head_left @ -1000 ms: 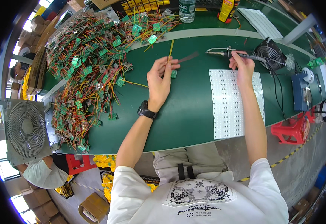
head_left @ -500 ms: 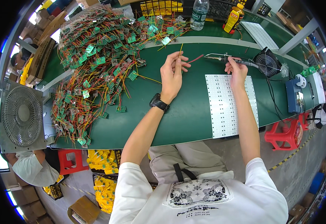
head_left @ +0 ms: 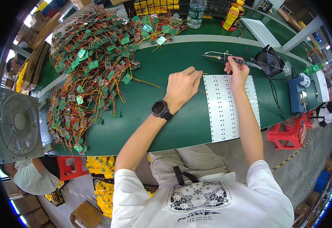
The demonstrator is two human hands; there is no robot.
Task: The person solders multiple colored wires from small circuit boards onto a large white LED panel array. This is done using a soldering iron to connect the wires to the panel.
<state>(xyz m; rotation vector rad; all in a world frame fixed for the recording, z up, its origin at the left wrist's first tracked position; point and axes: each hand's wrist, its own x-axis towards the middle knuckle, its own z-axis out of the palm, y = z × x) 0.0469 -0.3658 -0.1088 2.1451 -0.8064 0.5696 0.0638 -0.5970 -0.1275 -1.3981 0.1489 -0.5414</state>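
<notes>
Over the worktop (head_left: 187, 125), the right hand (head_left: 239, 75) grips a light-looking soldering iron (head_left: 223, 58), best held by its handle (head_left: 252, 64); the left hand (head_left: 182, 86) pinches bendy-looking wires (head_left: 202, 91).

Dark print (head_left: 199, 214) is borne by the white shirt (head_left: 234, 212), beside a patterned panel (head_left: 198, 194). A green label (head_left: 195, 14) is carried by the clear bottle (head_left: 197, 6), a yellow label (head_left: 231, 16) by the yellow-capped bottle (head_left: 236, 9); the fine print cannot be resolved.

The white panel (head_left: 221, 108) is dotted with black.
</notes>
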